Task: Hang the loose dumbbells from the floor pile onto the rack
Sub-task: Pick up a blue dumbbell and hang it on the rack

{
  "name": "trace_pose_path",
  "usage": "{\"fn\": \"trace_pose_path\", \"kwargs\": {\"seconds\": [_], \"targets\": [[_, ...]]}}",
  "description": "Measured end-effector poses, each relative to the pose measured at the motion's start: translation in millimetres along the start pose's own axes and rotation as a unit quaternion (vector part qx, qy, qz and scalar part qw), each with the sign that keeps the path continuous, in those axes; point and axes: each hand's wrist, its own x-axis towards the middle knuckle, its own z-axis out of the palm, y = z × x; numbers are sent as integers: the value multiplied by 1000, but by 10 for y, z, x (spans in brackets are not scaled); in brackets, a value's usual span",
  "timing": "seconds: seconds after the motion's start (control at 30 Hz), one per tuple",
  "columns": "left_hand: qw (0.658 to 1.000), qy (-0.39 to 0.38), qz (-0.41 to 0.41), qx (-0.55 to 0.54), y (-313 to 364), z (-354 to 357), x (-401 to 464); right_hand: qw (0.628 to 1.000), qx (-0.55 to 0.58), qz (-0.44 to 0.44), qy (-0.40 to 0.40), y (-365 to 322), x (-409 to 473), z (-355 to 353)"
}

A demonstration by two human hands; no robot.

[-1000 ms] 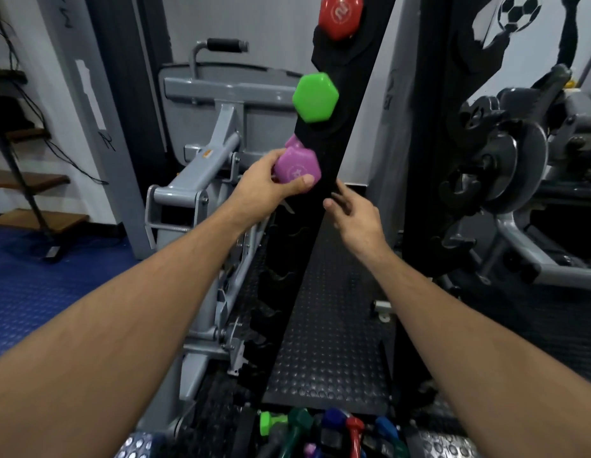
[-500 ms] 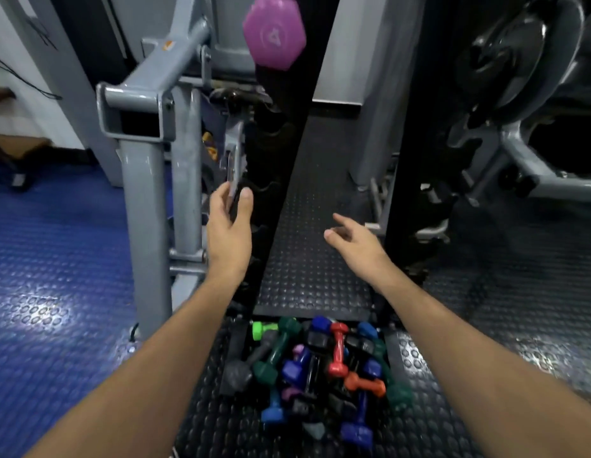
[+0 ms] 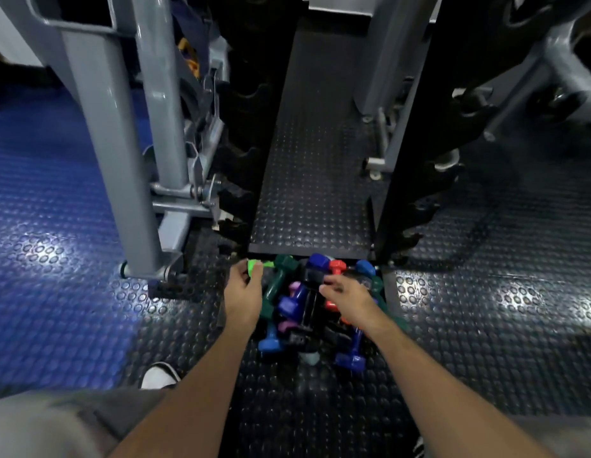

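Dumbbells (image 3: 307, 299) lie heaped on the studded floor (image 3: 485, 309) at the foot of the black rack (image 3: 241, 143). Left hand (image 3: 242, 297) pinches a bright green dumbbell (image 3: 254, 267) at the pile's left edge; right hand (image 3: 348, 297) hovers over the pile, fingers loosely spread, gripping nothing
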Motion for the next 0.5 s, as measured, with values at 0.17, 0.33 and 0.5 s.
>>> {"fn": "trace_pose_path", "kwargs": {"seconds": [0.17, 0.33, 0.5], "targets": [[988, -99, -74, 89, -626, 113, -111, 998, -4, 53, -24, 565, -130, 471], [961, -203, -95, 159, -1036, 301, -163, 992, -7, 123, -40, 1108, -178, 838], [947, -226, -92, 211, -1319, 567, -135, 985, 12, 168, -37, 1465, -95, 1084]]}}
